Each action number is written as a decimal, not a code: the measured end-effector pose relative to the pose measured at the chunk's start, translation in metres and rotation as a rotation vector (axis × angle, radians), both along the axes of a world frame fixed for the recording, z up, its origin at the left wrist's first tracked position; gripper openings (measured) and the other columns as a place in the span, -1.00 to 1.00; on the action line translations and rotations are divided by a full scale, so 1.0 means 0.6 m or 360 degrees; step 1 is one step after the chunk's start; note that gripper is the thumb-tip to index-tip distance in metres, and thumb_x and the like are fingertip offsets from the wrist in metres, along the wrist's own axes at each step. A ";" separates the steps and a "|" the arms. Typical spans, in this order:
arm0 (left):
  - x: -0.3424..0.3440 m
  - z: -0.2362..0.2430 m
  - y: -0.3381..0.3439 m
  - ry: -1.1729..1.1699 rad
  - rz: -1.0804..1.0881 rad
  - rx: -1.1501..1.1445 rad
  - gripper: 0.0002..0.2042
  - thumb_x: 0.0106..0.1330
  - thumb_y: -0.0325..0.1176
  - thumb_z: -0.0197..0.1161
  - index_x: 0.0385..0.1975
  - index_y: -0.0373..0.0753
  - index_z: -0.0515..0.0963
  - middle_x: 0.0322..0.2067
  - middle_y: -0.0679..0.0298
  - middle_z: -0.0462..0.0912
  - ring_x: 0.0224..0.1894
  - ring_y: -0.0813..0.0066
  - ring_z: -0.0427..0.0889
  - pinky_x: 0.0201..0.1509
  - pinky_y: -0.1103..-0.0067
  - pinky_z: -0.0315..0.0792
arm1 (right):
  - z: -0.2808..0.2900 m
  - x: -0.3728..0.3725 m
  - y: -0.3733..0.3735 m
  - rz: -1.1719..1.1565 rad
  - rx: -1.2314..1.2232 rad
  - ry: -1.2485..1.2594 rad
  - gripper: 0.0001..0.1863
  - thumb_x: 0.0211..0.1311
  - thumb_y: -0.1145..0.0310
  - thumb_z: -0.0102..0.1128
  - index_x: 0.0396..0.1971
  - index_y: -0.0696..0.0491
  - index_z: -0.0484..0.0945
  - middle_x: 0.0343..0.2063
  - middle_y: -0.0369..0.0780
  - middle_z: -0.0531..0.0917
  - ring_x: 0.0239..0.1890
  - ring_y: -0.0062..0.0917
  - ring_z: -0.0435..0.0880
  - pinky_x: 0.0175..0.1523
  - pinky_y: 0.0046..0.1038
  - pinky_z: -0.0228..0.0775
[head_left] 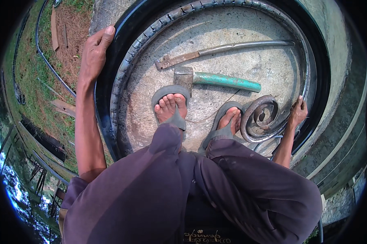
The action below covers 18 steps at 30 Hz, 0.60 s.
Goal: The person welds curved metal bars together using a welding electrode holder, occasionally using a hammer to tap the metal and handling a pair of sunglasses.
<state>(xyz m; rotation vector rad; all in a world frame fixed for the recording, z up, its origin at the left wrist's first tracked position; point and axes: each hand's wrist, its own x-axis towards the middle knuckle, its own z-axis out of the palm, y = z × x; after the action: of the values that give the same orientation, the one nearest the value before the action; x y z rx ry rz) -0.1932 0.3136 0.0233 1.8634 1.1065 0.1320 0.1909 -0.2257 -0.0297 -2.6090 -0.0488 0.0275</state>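
A large black tyre-like ring (320, 49) lies around my feet. Inside it runs a curved metal tube (136, 46) with notches cut along its left and upper stretch; its lower right end coils into a spiral (248, 114). My left hand (95, 51) grips the ring's upper left edge, thumb on top, other fingers partly hidden. At the right, my right hand (298, 112) is closed on the smooth part of the metal tube, beside the spiral; its fingertips touch the tube.
Within the ring, a hammer with a green handle (228, 81) and a long metal bar with a flat rusty end (240, 46) lie on the concrete (216, 105). My sandalled feet stand near the hammer. Grass, wood pieces and a dark hose (49, 61) lie at left.
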 end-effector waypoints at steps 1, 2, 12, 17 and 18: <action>-0.001 0.001 0.001 0.0007 -0.0010 -0.0001 -0.47 0.49 0.09 0.01 -0.07 -0.33 0.64 -0.37 0.24 0.66 -0.31 0.53 0.54 -0.14 0.54 0.41 | -0.001 0.001 -0.002 -0.0009 0.0026 0.0009 -0.53 0.34 -0.02 0.25 -0.56 0.10 0.55 -0.71 -0.41 0.39 -0.66 -0.74 0.28 -0.55 -0.58 0.06; 0.000 0.002 0.001 0.0021 -0.0004 0.0006 -0.47 0.49 0.09 0.01 -0.07 -0.33 0.64 -0.37 0.25 0.66 -0.31 0.53 0.54 -0.15 0.54 0.41 | -0.001 0.001 -0.002 -0.0019 0.0053 0.0016 -0.53 0.34 -0.01 0.25 -0.56 0.10 0.54 -0.71 -0.41 0.39 -0.66 -0.74 0.28 -0.55 -0.58 0.06; 0.002 -0.002 -0.004 -0.0038 0.0039 0.0001 -0.49 0.49 0.07 0.02 -0.07 -0.32 0.64 -0.35 0.27 0.67 -0.29 0.55 0.54 -0.13 0.55 0.42 | -0.007 0.004 -0.010 -0.0001 0.0066 -0.0001 -0.52 0.33 -0.02 0.26 -0.57 0.11 0.53 -0.70 -0.42 0.39 -0.67 -0.74 0.27 -0.56 -0.58 0.05; 0.001 -0.006 -0.005 -0.0033 0.0077 0.0024 -0.50 0.49 0.06 0.04 -0.06 -0.32 0.64 -0.36 0.27 0.66 -0.29 0.56 0.53 -0.12 0.55 0.42 | -0.009 0.010 -0.017 -0.0016 0.0018 0.0014 -0.51 0.31 -0.04 0.27 -0.50 0.15 0.62 -0.71 -0.38 0.45 -0.66 -0.71 0.35 -0.54 -0.55 0.15; 0.000 -0.007 -0.004 -0.0042 0.0074 0.0008 -0.50 0.48 0.06 0.05 -0.07 -0.32 0.64 -0.36 0.27 0.66 -0.29 0.56 0.53 -0.12 0.55 0.42 | -0.009 0.010 -0.018 -0.0016 0.0016 0.0013 -0.51 0.31 -0.04 0.27 -0.50 0.15 0.62 -0.71 -0.38 0.45 -0.66 -0.71 0.35 -0.54 -0.55 0.15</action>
<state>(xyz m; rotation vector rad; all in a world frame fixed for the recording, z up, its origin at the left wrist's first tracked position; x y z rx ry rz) -0.1930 0.3114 0.0189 1.8363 1.1323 0.1859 0.1971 -0.2363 -0.0353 -2.5986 -0.0330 0.0344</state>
